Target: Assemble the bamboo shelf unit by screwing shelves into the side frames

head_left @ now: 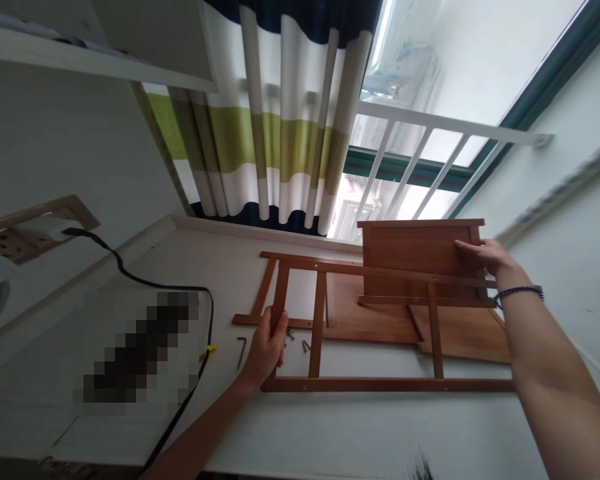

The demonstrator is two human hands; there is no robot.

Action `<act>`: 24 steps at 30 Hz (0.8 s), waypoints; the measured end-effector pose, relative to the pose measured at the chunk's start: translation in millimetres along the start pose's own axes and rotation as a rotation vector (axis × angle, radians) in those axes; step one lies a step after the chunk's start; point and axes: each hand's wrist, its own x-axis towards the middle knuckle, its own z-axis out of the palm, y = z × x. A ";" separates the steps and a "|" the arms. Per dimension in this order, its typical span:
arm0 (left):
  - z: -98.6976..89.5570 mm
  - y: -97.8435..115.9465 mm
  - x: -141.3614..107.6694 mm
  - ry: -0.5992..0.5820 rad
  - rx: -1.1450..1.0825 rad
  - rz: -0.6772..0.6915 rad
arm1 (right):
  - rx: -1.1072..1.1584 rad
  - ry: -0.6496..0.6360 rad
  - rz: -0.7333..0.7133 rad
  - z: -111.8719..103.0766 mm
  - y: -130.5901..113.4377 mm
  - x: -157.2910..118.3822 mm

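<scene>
My left hand (264, 350) is wrapped round the left end bar of a brown wooden frame (380, 385), which has long rails joined by crossbars. My right hand (487, 257) grips the right edge of a wooden panel (413, 257), thumb on its face; the fingers behind are hidden. The panel stands raised behind the frame. Below it lie a second panel (370, 313) and a third panel (473, 337), both partly covered. Another wooden frame (263, 288) lies behind the held one. Near my left hand are several screws (305, 346) and an L-shaped hex key (241, 353).
A black cable (153, 285) runs from a wall socket (5, 243) across the white surface (220, 427), with a yellow tie (207, 352) on it. A striped curtain (280, 140) and a white window railing (430, 120) are at the back. A wall bounds the right side.
</scene>
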 end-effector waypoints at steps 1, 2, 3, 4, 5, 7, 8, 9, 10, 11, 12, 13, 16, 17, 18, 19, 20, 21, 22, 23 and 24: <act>0.0 0.0 -0.2 -0.003 0.003 0.004 | 0.008 -0.028 0.051 -1.3 -3.5 -1.5; 0.0 -0.1 -0.4 -0.004 0.007 0.007 | 0.020 -0.047 0.086 -2.5 -7.0 -2.2; 0.0 -0.2 -0.5 -0.005 0.010 0.011 | 0.039 -0.055 0.101 -3.7 -10.5 -2.3; 0.1 -0.3 -0.5 -0.006 0.012 0.015 | 0.064 -0.051 0.098 -4.9 -13.9 -1.8; 0.2 -0.4 -0.5 -0.007 0.013 0.021 | 0.091 -0.039 0.085 -6.0 -17.1 -1.0; 0.6 -0.4 -0.2 -0.005 0.017 0.034 | 0.141 -0.010 0.038 -8.4 -23.4 1.0; 1.0 -0.2 0.0 -0.003 0.019 0.042 | 0.163 0.007 0.008 -9.8 -26.6 1.6; 1.5 0.1 0.1 -0.001 0.020 0.052 | 0.182 0.027 -0.025 -11.5 -29.9 1.8; 2.1 0.6 0.1 0.003 0.019 0.061 | 0.199 0.047 -0.060 -13.4 -33.3 1.5; 3.0 1.2 0.0 0.007 0.016 0.073 | 0.213 0.063 -0.092 -15.5 -36.8 0.7; 3.9 2.1 -0.3 0.017 0.011 0.090 | 0.223 0.074 -0.120 -17.8 -40.4 -0.4; 5.0 3.0 -0.9 0.032 0.006 0.110 | 0.228 0.083 -0.143 -20.3 -44.1 -2.0; 7.9 5.5 -3.6 0.081 -0.016 0.196 | 0.214 0.102 -0.198 -27.8 -54.4 -9.4; 8.6 5.9 -4.4 0.091 -0.022 0.226 | 0.200 0.114 -0.218 -30.3 -57.4 -13.0; 9.2 6.1 -5.0 0.094 -0.027 0.252 | 0.182 0.132 -0.240 -32.7 -60.2 -17.2; 9.7 6.1 -5.3 0.091 -0.031 0.274 | 0.159 0.154 -0.264 -35.3 -62.8 -22.0; 10.3 6.0 -5.0 0.088 -0.032 0.292 | 0.131 0.184 -0.291 -38.2 -65.2 -27.3; 11.2 5.9 -4.3 0.081 -0.032 0.307 | 0.099 0.217 -0.322 -41.5 -67.5 -33.1; 12.5 6.0 -3.0 0.072 -0.031 0.319 | 0.064 0.254 -0.356 -45.2 -69.7 -39.3; 14.2 6.2 -1.2 0.063 -0.030 0.333 | 0.022 0.292 -0.397 -49.2 -72.0 -45.9; 16.5 6.7 0.9 0.055 -0.028 0.347 | -0.020 0.335 -0.437 -53.5 -74.3 -52.8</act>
